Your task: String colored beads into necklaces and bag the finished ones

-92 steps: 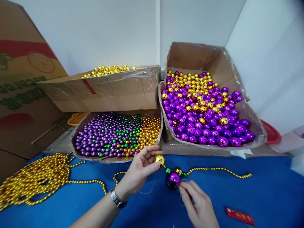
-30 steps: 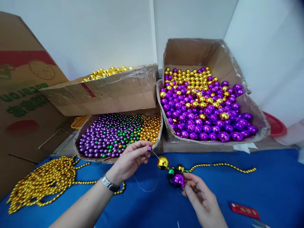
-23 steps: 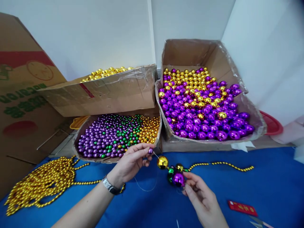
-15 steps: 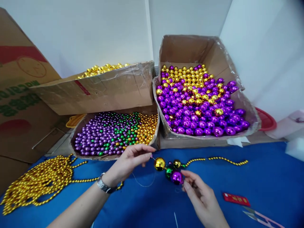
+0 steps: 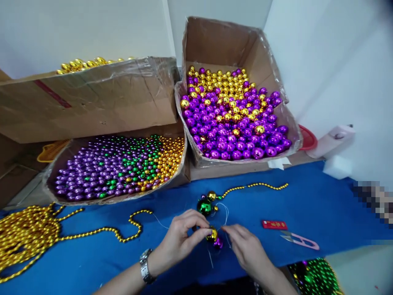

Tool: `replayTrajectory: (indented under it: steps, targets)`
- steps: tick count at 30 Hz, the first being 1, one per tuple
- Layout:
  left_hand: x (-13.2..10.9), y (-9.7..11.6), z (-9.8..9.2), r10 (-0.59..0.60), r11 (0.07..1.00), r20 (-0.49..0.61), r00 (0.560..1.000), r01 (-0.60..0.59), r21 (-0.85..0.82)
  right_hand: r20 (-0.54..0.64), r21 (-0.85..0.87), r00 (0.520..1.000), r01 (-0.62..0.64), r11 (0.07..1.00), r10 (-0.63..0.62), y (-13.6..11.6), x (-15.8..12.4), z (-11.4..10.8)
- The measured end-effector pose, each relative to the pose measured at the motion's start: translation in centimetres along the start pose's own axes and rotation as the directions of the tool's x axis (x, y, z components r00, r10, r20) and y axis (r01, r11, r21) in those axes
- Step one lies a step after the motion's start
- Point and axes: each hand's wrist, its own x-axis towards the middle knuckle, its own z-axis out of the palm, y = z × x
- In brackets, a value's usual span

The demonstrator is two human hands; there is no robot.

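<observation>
With thumb and fingers, my left hand (image 5: 184,233) pinches a large shiny gold bead (image 5: 212,234). A purple bead (image 5: 217,243) hangs just below it. Close on the right, my right hand (image 5: 247,248) has its fingertips closed on a thin clear thread (image 5: 227,213), which loops up above them. Beyond the hands, a large green bead (image 5: 204,207) and a smaller gold bead (image 5: 211,196) lie on the blue cloth, joined to a strand of small gold beads (image 5: 248,186). A thin needle-like piece (image 5: 210,259) shows below the left fingertips.
Purple and gold beads fill a cardboard box (image 5: 242,162) at the back; another box (image 5: 115,200) holds small purple, green and gold ones. Gold bead strands (image 5: 27,233) lie left. On the right are a red packet (image 5: 274,224), pink-handled snips (image 5: 302,241) and green beads (image 5: 317,276) below the edge.
My view has swung right and down. Both hands have come closer together. My right hand has left the purple bead for the thread; my left has moved from the thread end onto the gold bead.
</observation>
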Motion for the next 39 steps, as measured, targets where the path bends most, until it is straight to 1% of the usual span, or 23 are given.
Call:
replayTrajectory:
  steps: [2, 5, 7, 9, 11, 12, 14, 15, 16, 17, 18, 19, 21, 22, 24, 26, 28, 29, 31, 33, 34, 36, 39]
  targets:
    - [0.8, 1.6, -0.7, 0.101, 0.994, -0.022, 0.995, -0.100, 0.041, -0.048, -0.010, 0.999, 0.015, 1.000, -0.015, -1.3, 0.7, -1.8]
    - [2.5, 4.9, -1.8, 0.226, 0.974, -0.061, 0.972, -0.224, 0.036, -0.094, 0.123, 0.994, 0.060, 0.991, -0.048, -4.1, 1.9, -4.2]
    - [3.6, 7.1, -2.4, 0.262, 0.965, -0.088, 0.961, -0.263, -0.002, -0.121, 0.186, 0.988, 0.116, 0.976, -0.095, -5.5, 2.5, -5.0]
    - [4.5, 8.7, -2.6, 0.274, 0.958, -0.120, 0.954, -0.281, -0.047, -0.159, 0.216, 0.980, 0.152, 0.964, -0.119, -6.3, 3.0, -5.3]
    - [5.1, 9.4, -2.7, 0.276, 0.952, -0.161, 0.948, -0.293, -0.090, -0.181, 0.239, 0.978, 0.150, 0.960, -0.108, -6.5, 3.1, -5.4]
    - [5.3, 9.4, -2.6, 0.270, 0.948, -0.186, 0.945, -0.295, -0.120, -0.188, 0.251, 0.978, 0.137, 0.958, -0.091, -6.4, 3.1, -5.6]
    - [5.6, 8.3, -2.3, 0.246, 0.934, -0.223, 0.943, -0.292, -0.205, -0.195, 0.283, 0.980, 0.092, 0.955, -0.037, -6.4, 3.0, -6.2]
    - [5.7, 7.5, -2.0, 0.225, 0.926, -0.211, 0.951, -0.276, -0.256, -0.200, 0.309, 0.980, 0.064, 0.949, -0.001, -6.5, 3.0, -6.6]
    - [5.8, 6.5, -1.5, 0.207, 0.921, -0.168, 0.964, -0.250, -0.298, -0.208, 0.338, 0.978, 0.040, 0.940, 0.033, -6.6, 2.9, -7.1]
    - [5.8, 5.5, -0.9, 0.200, 0.923, -0.096, 0.975, -0.221, -0.314, -0.216, 0.371, 0.974, 0.023, 0.929, 0.062, -6.9, 2.8, -7.5]
    - [5.9, 4.5, -0.2, 0.204, 0.934, 0.001, 0.979, -0.195, -0.300, -0.220, 0.405, 0.972, 0.015, 0.914, 0.082, -7.2, 2.8, -7.9]
    - [5.9, 3.6, 0.7, 0.218, 0.948, 0.106, 0.970, -0.185, -0.260, -0.224, 0.441, 0.970, 0.018, 0.897, 0.091, -7.6, 2.7, -8.3]
    - [5.9, 2.2, 2.6, 0.258, 0.963, 0.285, 0.923, -0.222, -0.152, -0.230, 0.507, 0.969, 0.038, 0.861, 0.093, -8.2, 2.6, -8.9]
    - [5.8, 1.7, 3.5, 0.281, 0.960, 0.346, 0.895, -0.262, -0.101, -0.233, 0.537, 0.967, 0.042, 0.843, 0.100, -8.5, 2.6, -9.1]
    - [5.6, 0.8, 5.1, 0.303, 0.943, 0.422, 0.855, -0.333, -0.001, -0.276, 0.585, 0.952, 0.056, 0.809, 0.133, -8.8, 2.4, -9.5]
    - [5.4, 0.1, 6.1, 0.289, 0.923, 0.472, 0.833, -0.373, 0.092, -0.352, 0.625, 0.917, 0.083, 0.776, 0.186, -8.7, 2.1, -10.0]
    - [5.0, -0.6, 6.3, 0.247, 0.911, 0.504, 0.828, -0.375, 0.170, -0.438, 0.666, 0.867, 0.133, 0.734, 0.240, -8.2, 1.6, -10.8]
    - [4.8, -1.0, 6.1, 0.223, 0.909, 0.506, 0.833, -0.365, 0.200, -0.471, 0.686, 0.841, 0.158, 0.710, 0.267, -7.9, 1.3, -11.4]
    - [4.4, -1.7, 5.4, 0.179, 0.901, 0.477, 0.861, -0.338, 0.271, -0.541, 0.711, 0.779, 0.222, 0.667, 0.318, -7.0, 0.8, -12.7]
    - [3.9, -2.4, 4.6, 0.131, 0.875, 0.429, 0.894, -0.308, 0.373, -0.623, 0.709, 0.690, 0.300, 0.638, 0.368, -6.0, 0.5, -14.2]
    - [3.6, -2.7, 4.1, 0.104, 0.845, 0.408, 0.907, -0.297, 0.444, -0.658, 0.702, 0.642, 0.335, 0.629, 0.393, -5.4, 0.4, -14.9]
    - [3.1, -3.3, 3.3, 0.057, 0.738, 0.368, 0.928, -0.287, 0.610, -0.701, 0.690, 0.561, 0.374, 0.620, 0.441, -4.4, 0.3, -16.1]
    - [2.5, -4.2, 1.8, 0.015, 0.518, 0.312, 0.950, -0.274, 0.811, -0.712, 0.688, 0.514, 0.372, 0.623, 0.478, -3.3, 0.2, -17.1]
